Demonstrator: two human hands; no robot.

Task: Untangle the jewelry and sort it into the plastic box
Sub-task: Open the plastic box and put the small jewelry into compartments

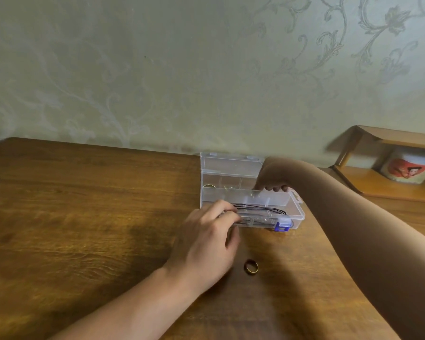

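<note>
Wooden table [84,204], clear plastic box [297,212] near its back edge, gold ring [251,266] lying in front

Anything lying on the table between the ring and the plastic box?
No, in the head view the stretch of wood between the ring and the plastic box is bare; the left hand is beside it.

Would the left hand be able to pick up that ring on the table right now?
Probably yes. The ring lies alone on the bare table, just right of the left hand's wrist, nothing covering it. But the fingers are busy at the box with a black cord.
</note>
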